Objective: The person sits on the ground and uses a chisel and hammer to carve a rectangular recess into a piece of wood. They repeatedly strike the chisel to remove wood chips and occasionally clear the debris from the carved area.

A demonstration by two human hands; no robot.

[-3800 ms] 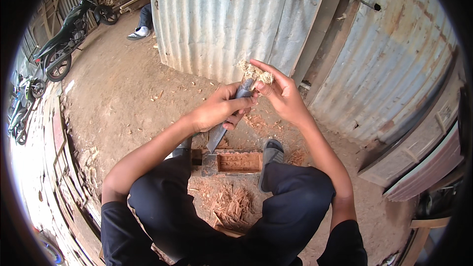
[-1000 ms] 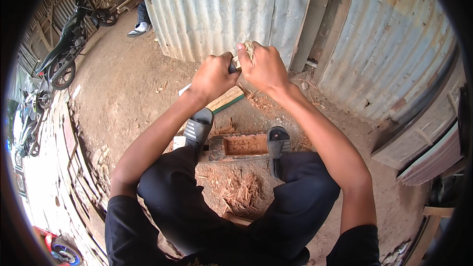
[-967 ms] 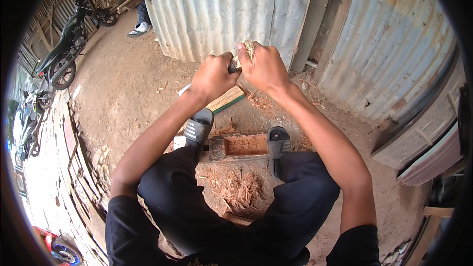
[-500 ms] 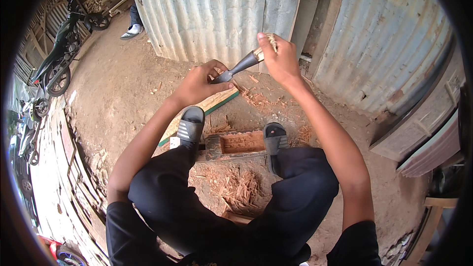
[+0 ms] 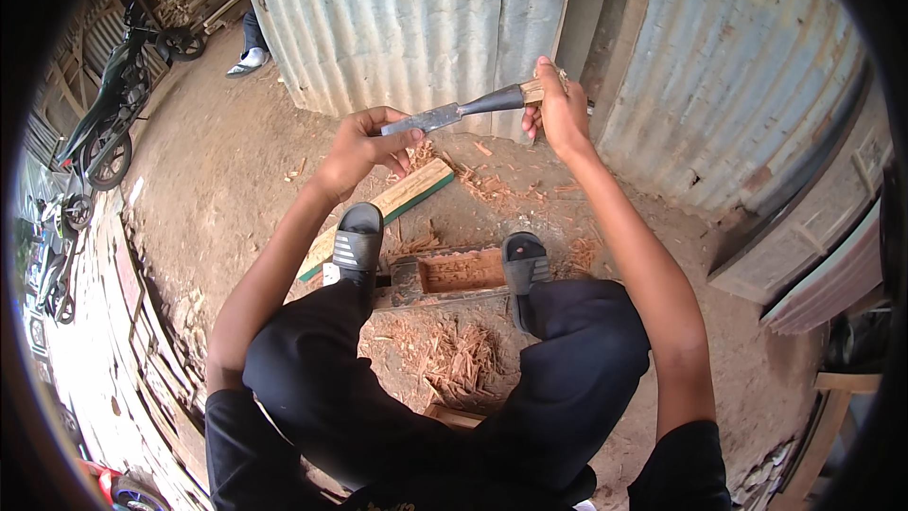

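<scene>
A chisel (image 5: pixel 438 119) with a flat metal blade, dark socket and wooden handle is held up between my two hands. My right hand (image 5: pixel 562 117) is closed around the frayed handle end. At the other end, my left hand (image 5: pixel 356 151) pinches the blade near its tip between thumb and fingers. Below lies a wooden block (image 5: pixel 405 278) with a rectangular recess cut in it, and my sandalled feet are at either end of it. A plank (image 5: pixel 419 184) with a green edge lies slantwise under my left hand.
Reddish wood shavings (image 5: pixel 461 358) are heaped between my legs, with more scattered beyond the block. Corrugated metal sheets (image 5: pixel 407 28) stand ahead. Motorcycles (image 5: pixel 109 123) are parked at left, near another person's foot (image 5: pixel 248 61). Boards (image 5: pixel 794 237) lean at right.
The chisel has turned nearer to level and shows more of its blade. My right hand has shifted right, and my left hand slightly left with its fingers at the blade's end.
</scene>
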